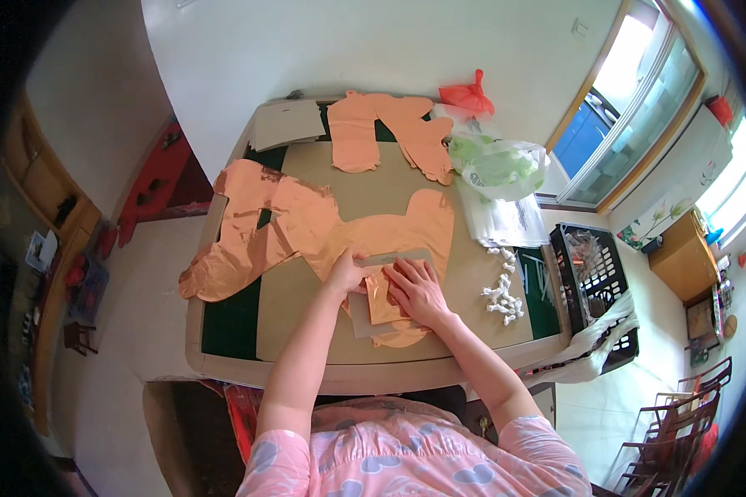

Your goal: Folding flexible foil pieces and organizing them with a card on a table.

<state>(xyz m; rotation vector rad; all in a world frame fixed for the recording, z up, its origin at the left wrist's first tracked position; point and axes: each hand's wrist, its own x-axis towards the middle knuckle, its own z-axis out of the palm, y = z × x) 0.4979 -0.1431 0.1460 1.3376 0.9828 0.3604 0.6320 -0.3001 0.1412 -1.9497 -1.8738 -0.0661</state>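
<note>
On the table in front of me, a rose-gold foil balloon (385,300), folded into a small packet, lies over a grey card (362,325). My left hand (348,272) grips the packet's left edge between thumb and fingers. My right hand (419,290) lies flat on its right side with the fingers spread, pressing the foil. Just beyond my hands is a large flat foil balloon (427,222) of the same colour. A creased foil balloon (253,228) spreads out at the left, and another (356,132) lies flat at the far side.
Grey cards (286,124) are stacked at the far left. At the right are a green-white plastic bag (497,166), clear bags (510,219) and small white string bundles (501,300). A red bag (470,93) sits at the back. Beside the table, a black crate (593,273) has white strands (601,335) over it.
</note>
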